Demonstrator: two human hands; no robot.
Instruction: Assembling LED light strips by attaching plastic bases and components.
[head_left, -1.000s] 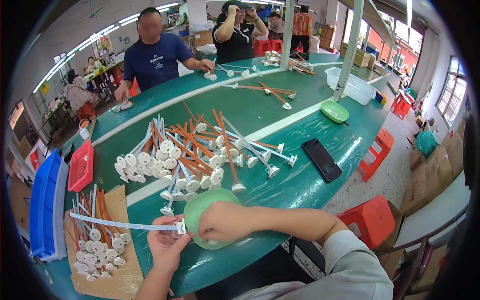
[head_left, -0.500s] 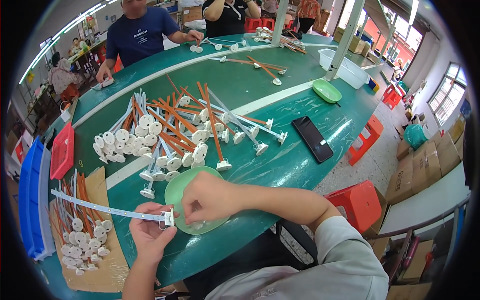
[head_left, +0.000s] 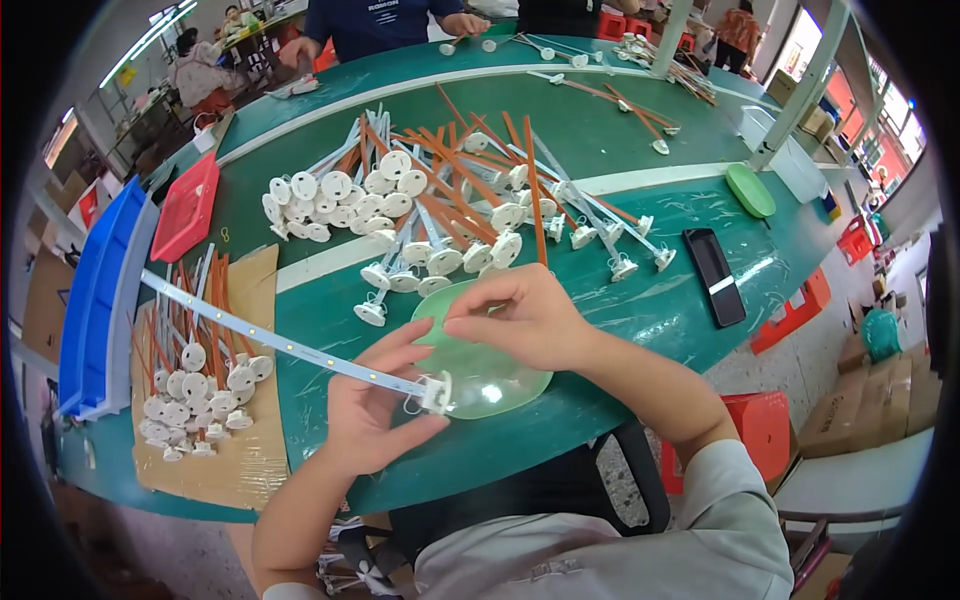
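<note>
My left hand [head_left: 372,425] holds an LED strip [head_left: 285,341], a narrow pale strip with small yellowish dots. The strip slants up to the left, and its lower end sits in a round white base [head_left: 436,392] with a thin white wire, between my thumb and fingers. Over the pale green bowl [head_left: 505,395] is my right hand [head_left: 530,322], closed in a pinch, thumb against fingertips. Whatever it may hold is too small or hidden to make out. The two hands are apart, and the bowl's contents are hard to see.
Beyond the bowl lies a large pile of orange and white strips with white round bases [head_left: 400,205]. More lie on cardboard [head_left: 262,440] at left, near a blue bin [head_left: 95,325] and red tray [head_left: 188,208]. A phone [head_left: 713,277] and small green dish [head_left: 750,192] are right. People work opposite.
The view has shifted, so the table appears higher and further right. My right hand has risen from inside the bowl, still pinched. My left fingers have spread somewhat around the strip's base.
</note>
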